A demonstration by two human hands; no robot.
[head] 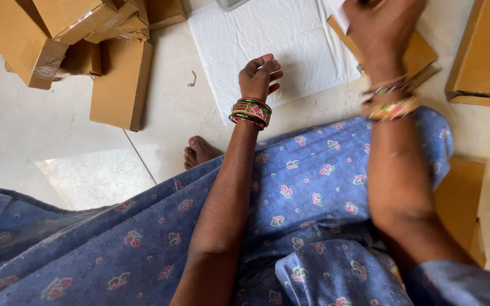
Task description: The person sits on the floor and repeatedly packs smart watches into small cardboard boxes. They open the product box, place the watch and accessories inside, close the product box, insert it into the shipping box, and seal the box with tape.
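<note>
I sit on the floor in a blue flowered dress. My left hand (260,75), with bangles at the wrist, rests in a loose fist on the edge of a white padded sheet (290,39) and holds nothing. My right hand (382,28) is raised and blurred at the top right, above a flat brown cardboard box (422,54). Its fingers curl around a white piece of paper (338,12) that sticks out to its left. Most of that paper is cut off by the frame's edge.
A heap of brown cardboard boxes (58,34) lies at the top left, with one flat box (121,82) beside it. More boxes sit at the right edge (486,54) and by my right knee (460,198). My bare foot (198,151) shows on the pale tiles.
</note>
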